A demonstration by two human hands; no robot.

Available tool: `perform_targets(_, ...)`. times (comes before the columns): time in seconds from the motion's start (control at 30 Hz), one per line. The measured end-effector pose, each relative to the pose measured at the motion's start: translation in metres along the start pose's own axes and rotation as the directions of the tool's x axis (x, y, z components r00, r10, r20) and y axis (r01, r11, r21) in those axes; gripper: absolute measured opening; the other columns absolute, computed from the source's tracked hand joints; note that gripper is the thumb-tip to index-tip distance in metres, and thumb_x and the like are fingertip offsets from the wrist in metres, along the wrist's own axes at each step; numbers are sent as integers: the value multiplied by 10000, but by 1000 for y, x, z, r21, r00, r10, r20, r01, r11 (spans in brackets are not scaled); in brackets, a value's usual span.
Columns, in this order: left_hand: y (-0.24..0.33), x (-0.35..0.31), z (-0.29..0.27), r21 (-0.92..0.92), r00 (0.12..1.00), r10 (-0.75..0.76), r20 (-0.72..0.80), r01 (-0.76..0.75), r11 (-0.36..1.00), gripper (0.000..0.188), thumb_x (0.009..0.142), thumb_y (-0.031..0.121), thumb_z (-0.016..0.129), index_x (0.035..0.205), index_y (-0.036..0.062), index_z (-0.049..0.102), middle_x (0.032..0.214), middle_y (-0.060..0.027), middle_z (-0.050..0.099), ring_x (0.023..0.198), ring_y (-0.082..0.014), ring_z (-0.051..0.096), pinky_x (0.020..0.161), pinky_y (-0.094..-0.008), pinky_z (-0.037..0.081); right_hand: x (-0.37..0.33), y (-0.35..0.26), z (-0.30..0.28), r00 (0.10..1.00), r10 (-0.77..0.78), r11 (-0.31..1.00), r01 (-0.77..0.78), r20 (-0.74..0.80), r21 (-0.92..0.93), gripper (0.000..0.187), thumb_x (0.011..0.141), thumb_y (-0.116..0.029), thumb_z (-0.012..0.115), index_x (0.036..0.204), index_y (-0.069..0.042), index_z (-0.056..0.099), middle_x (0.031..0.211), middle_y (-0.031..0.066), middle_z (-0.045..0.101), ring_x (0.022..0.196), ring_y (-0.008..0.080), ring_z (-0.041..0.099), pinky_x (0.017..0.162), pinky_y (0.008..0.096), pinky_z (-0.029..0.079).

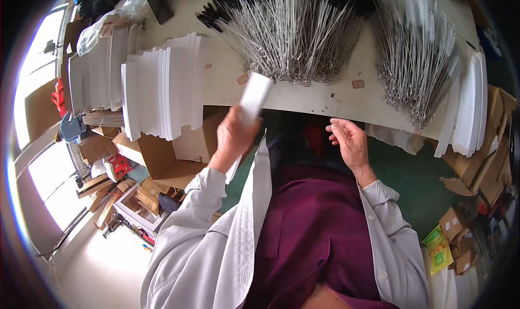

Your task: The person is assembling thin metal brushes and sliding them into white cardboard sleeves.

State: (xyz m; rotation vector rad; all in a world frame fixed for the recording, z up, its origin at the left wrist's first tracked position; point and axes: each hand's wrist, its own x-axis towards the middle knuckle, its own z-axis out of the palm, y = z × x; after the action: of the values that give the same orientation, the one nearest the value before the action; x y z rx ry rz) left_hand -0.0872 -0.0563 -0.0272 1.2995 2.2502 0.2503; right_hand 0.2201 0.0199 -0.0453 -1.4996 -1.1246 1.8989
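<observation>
My left hand (234,133) is closed around a long, narrow white carton (255,96), held tilted above the table's near edge. Its upper end reaches the front of a big fan of thin wire brushes (295,43) with looped metal ends and black bristles. My right hand (350,143) hovers just off the same edge, fingers loosely bent with small gaps; nothing shows in them. Farther right lies a second bundle of wire brushes (420,65) with pale bristles, loops toward me.
Rows of white cartons (162,92) stand at the left of the pale table (225,95), with more flat white cartons (470,105) at its right end. Below on the left is an open cardboard box (162,160). Cardboard pieces (482,162) and a yellow-green packet (437,249) are on the right.
</observation>
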Motion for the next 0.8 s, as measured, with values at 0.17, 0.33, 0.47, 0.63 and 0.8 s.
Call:
perform_targets(0.17, -36, 56, -21, 195, 977, -171, -131, 194, 961, 615, 856, 490, 730, 1101, -59, 601, 933, -304, 714, 880, -466, 708, 799, -519, 565, -2, 10, -1, 997, 60, 987, -53, 42, -149, 359, 1021, -339, 653, 1111, 3, 717, 916, 68, 753, 732, 95, 666, 657, 252, 555)
perform_targets(0.33, -46, 114, -21, 319, 972, -207, -113, 232, 919, 639, 858, 535, 713, 1041, -69, 618, 942, -311, 716, 918, -457, 713, 830, -509, 568, 0, 18, 2, 996, 69, 987, -61, 50, -145, 280, 1013, -273, 653, 1101, -17, 724, 918, 68, 761, 729, 101, 678, 649, 255, 558)
perform_targets(0.47, -34, 137, -28, 341, 972, -176, -158, 221, 914, 708, 864, 612, 691, 1091, -57, 637, 977, -303, 720, 956, -448, 711, 853, -507, 563, 0, 16, 0, 996, 79, 981, -73, 28, -180, 253, 1010, -242, 647, 1095, -17, 726, 919, 66, 764, 730, 103, 684, 647, 256, 560)
perform_targets(0.63, 7, 113, -31, 188, 972, 54, -230, -10, 982, 463, 884, 418, 756, 1089, 11, 669, 870, -204, 736, 833, -378, 730, 753, -453, 581, 2, 13, 1, 997, 80, 976, -81, -16, -201, 260, 1007, -241, 651, 1067, 1, 724, 874, 65, 753, 715, 99, 671, 641, 254, 542)
perform_targets(0.8, 65, 77, 21, -292, 961, 276, -25, -272, 917, 285, 876, 248, 770, 1032, 16, 714, 784, -149, 729, 736, -294, 732, 687, -379, 574, 23, 13, 6, 996, -89, 962, 81, -21, -262, 281, 1017, -244, 655, 1096, 20, 713, 883, 38, 735, 723, 74, 642, 647, 230, 524)
